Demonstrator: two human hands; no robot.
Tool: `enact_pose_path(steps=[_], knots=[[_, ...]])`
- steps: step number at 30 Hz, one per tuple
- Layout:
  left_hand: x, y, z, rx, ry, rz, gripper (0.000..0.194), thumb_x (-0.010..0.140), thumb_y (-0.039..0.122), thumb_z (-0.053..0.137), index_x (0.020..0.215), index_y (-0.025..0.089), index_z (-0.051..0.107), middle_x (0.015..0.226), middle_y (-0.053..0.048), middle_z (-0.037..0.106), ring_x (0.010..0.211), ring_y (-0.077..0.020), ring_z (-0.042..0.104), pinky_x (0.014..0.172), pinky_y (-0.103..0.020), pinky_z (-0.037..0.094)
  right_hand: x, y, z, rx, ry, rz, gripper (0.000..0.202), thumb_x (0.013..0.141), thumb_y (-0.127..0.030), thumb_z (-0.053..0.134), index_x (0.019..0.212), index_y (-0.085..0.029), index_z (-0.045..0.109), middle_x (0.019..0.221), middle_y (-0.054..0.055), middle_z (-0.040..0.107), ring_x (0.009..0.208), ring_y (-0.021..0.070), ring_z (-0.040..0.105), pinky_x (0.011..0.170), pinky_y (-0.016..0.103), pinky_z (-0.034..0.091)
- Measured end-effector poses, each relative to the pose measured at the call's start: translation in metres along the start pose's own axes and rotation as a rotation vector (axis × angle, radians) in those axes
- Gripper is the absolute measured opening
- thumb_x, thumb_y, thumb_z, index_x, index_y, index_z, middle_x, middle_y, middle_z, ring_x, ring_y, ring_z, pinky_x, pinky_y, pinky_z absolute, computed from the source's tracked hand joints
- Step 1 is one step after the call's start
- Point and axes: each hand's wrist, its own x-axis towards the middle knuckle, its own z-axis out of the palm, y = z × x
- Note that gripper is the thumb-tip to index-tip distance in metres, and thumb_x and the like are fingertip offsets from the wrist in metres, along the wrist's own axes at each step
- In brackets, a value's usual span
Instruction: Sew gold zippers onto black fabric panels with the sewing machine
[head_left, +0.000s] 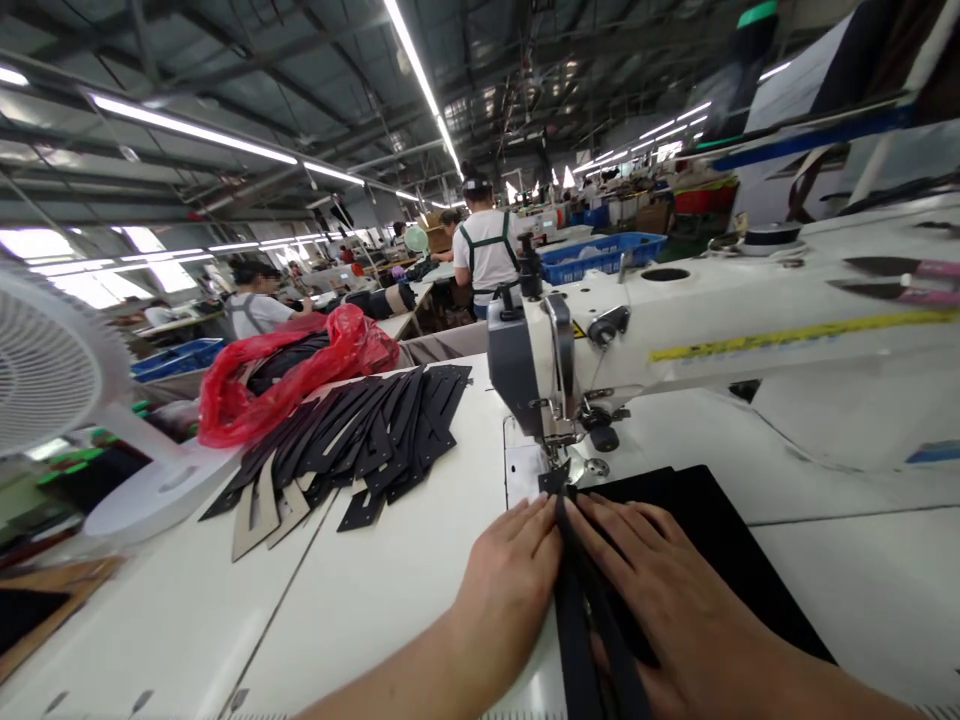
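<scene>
My left hand [510, 572] lies with its fingers stretched out and together, fingertips pressing the left edge of a black strip [574, 610] just in front of the needle. My right hand [667, 575] has its fingers extended over the black material, with part of the thumb showing beneath the strip, which runs between thumb and fingers. Under that hand a larger black panel [720, 515] lies flat on the machine bed. The strip's far end reaches the presser foot [556, 452] of a white sewing machine [525, 350]. My hands hide part of the seam area.
Left of the machine, many black and beige cut pieces [390, 430] lie fanned out beside a red plastic bag [262, 400]. A white fan [60, 380] stands at far left. Pink-handled scissors [922, 280] rest on the machine arm. Beyond are a blue crate [600, 258] and co-workers [487, 250].
</scene>
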Motion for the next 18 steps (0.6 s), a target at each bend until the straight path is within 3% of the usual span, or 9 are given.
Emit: enact_pose_path(steps=[6,14,18], knots=[[-0.002,-0.003,0.002,-0.025,0.04,0.04,0.028,0.092,0.013,0.037,0.113,0.007,0.055,0.113,-0.015,0.063,0.109,-0.0225,0.058,0.094,-0.036,0.05,0.005,-0.005,0.002,0.122,-0.097,0.087,0.077,0.071,-0.029,0.052,0.142,-0.017,0.027,0.142,0.015,0.035,0.127,0.0337,0.033,0.1,0.057,0.025],[-0.01,-0.012,0.005,-0.006,-0.009,0.06,0.034,0.09,0.015,0.04,0.124,0.012,0.046,0.117,-0.015,0.061,0.109,-0.0251,0.058,0.087,-0.039,0.054,0.007,-0.005,-0.003,0.315,-0.184,0.158,0.069,0.083,-0.051,0.044,0.142,-0.018,0.029,0.144,0.016,0.03,0.132,0.034,0.024,0.105,0.059,0.015],[-0.014,-0.013,0.007,-0.01,-0.013,0.045,0.036,0.09,0.015,0.041,0.126,0.014,0.043,0.116,-0.014,0.062,0.109,-0.0248,0.058,0.088,-0.038,0.054,0.006,-0.006,-0.006,0.347,-0.188,0.16,0.07,0.084,-0.05,0.045,0.142,-0.016,0.027,0.144,0.018,0.03,0.132,0.0352,0.024,0.105,0.059,0.014]])
